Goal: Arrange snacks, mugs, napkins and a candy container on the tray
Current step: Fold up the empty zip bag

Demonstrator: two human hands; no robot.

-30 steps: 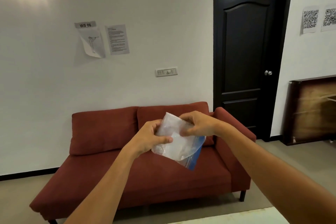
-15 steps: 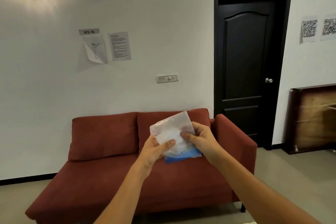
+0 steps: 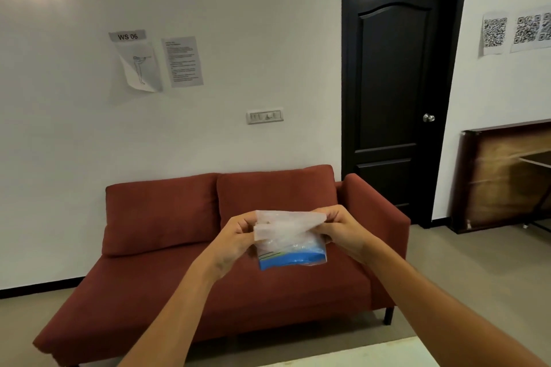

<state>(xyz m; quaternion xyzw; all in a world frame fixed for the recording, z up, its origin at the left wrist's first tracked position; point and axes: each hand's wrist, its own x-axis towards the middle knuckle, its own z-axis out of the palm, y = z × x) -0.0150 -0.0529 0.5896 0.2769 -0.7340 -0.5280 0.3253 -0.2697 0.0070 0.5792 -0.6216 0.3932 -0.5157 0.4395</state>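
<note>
Gripping a clear plastic packet (image 3: 290,240) from both sides, the left hand (image 3: 235,240) and the right hand (image 3: 340,231) hold it in the air at chest height, in front of a red sofa (image 3: 167,247). The left hand pinches the packet's upper left edge between thumb and fingers; the right hand pinches the upper right edge in the same manner. The top of the packet is folded or crumpled between the two grips, and a blue band runs along its bottom edge, which hangs free below the hands. The contents are pale and cannot be identified through the plastic. Both forearms extend up from the lower edge of the view. A pale counter (image 3: 366,356) shows only as a corner at the bottom of the frame, well below the packet and not touching it. Behind the sofa stands a white wall with taped paper sheets (image 3: 155,62), a switch plate (image 3: 264,115) and a dark door (image 3: 396,92) to the right.
</note>
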